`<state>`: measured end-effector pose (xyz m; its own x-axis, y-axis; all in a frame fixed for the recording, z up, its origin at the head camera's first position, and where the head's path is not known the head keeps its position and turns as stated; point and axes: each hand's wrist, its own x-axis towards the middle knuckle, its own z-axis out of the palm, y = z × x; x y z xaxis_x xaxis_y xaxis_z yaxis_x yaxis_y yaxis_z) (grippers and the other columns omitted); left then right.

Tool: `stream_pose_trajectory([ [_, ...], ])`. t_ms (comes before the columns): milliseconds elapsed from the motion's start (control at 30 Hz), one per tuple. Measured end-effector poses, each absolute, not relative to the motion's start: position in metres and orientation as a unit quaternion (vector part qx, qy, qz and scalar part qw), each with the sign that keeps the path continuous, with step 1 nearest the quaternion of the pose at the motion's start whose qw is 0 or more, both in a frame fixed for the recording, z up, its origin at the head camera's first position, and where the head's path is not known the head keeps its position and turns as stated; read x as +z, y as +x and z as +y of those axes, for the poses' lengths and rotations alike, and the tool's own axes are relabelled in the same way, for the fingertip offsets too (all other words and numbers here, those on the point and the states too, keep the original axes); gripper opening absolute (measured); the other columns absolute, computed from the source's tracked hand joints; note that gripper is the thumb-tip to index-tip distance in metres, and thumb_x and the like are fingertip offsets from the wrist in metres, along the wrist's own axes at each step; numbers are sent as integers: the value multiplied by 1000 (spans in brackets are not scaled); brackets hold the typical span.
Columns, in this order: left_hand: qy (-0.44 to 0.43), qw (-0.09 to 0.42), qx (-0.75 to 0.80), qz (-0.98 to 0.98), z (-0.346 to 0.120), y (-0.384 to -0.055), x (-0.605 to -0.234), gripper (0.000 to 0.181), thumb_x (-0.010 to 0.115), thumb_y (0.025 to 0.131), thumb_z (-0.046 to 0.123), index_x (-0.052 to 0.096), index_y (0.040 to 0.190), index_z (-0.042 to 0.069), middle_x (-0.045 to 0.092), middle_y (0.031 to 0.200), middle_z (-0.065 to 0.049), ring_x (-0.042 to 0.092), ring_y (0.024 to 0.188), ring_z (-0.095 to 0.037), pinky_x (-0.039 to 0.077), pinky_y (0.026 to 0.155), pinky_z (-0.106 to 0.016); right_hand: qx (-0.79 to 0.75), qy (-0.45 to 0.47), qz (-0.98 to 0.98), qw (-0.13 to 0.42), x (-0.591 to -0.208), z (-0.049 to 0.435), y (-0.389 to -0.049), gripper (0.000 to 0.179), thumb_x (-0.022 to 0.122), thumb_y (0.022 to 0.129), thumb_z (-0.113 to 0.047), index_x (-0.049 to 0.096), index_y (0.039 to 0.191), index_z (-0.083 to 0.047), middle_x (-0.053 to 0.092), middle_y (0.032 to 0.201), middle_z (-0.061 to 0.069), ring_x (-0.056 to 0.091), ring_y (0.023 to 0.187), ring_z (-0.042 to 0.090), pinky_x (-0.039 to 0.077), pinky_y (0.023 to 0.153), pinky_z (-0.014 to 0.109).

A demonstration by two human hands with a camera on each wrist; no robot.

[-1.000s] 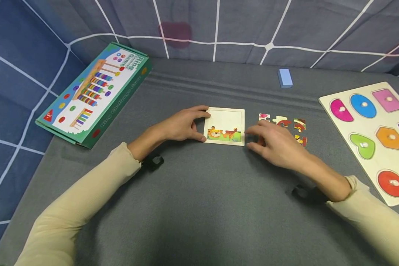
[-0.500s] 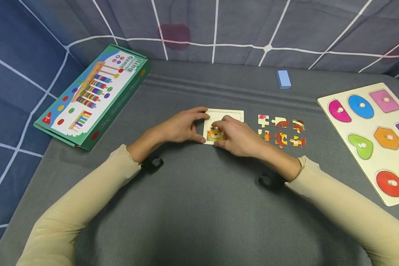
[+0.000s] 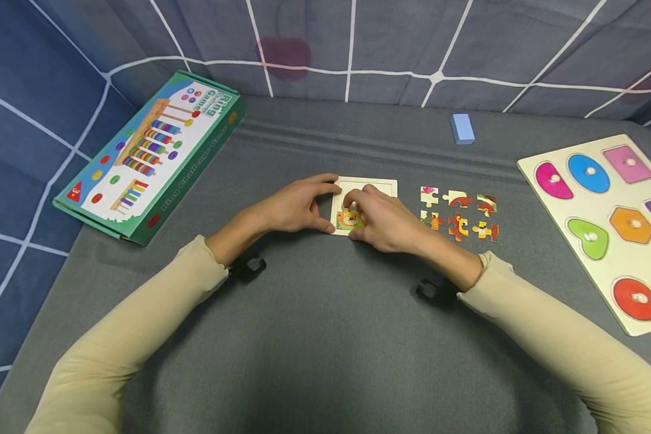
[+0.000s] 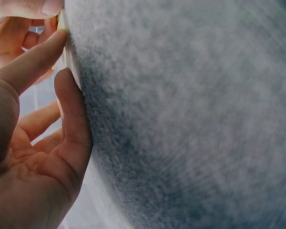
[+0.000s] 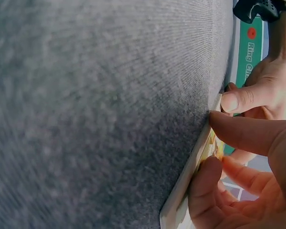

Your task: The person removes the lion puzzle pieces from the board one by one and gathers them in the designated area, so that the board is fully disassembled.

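A small square wooden puzzle tray (image 3: pixel 377 181) lies flat on the grey cloth. My left hand (image 3: pixel 299 205) holds its left side, thumb at the lower corner and fingers at the upper one. In the tray's lower left, a puzzle piece with a lion's face (image 3: pixel 347 218) shows. My right hand (image 3: pixel 387 222) bends over the tray's lower half, its fingertips on the pieces and its thumb (image 5: pixel 238 131) at the near edge. It covers the lower right pieces, and whether it pinches one is hidden. Several loose puzzle pieces (image 3: pixel 458 199) lie in two rows to the right.
A green Ring Challenge Game box (image 3: pixel 152 157) lies at the back left. At the back stands a blue block (image 3: pixel 463 129). A wooden board of knobbed shapes (image 3: pixel 559 208) lies at the right. A gridded blue cloth (image 3: pixel 390 36) hangs behind.
My right hand has moved left from beside the loose pieces onto the tray, uncovering those pieces. Over the last half second it has shifted only slightly. My left hand stays on the tray.
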<state>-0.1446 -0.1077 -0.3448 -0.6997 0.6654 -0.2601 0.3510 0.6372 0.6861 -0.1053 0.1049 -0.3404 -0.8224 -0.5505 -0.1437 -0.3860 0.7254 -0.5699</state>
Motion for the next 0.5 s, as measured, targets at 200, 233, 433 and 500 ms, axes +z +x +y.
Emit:
stream_pose_trajectory([
  [200,293,256,309,868,-107,-145,-346,74,83,83,24,48,145,4,27,159,-7,63,70,-11,47,75,-30,-281,-268,912,129,-341,103,-105,38,79,83,-9,60,116,-4,56,98,8,53,79,22,43,74,41],
  [233,294,256,309,868,-107,-145,-346,74,83,83,24,48,145,4,27,159,-7,63,69,-11,47,75,-30,-281,-270,913,124,-340,103,-106,37,79,82,-9,61,114,-4,57,96,7,53,79,22,43,74,40],
  [433,297,252,311,867,-108,-145,-346,74,83,82,23,48,144,3,27,159,-8,63,69,-11,48,74,-30,-257,-275,918,123,-338,102,-108,38,80,82,-13,65,115,-1,60,93,7,54,80,22,44,74,41],
  [500,298,252,311,867,-108,-145,-346,74,83,83,24,48,144,3,27,159,-8,63,69,-11,47,74,-30,-245,-278,920,131,-337,101,-109,42,80,83,-14,64,118,1,60,95,8,55,82,23,44,76,42],
])
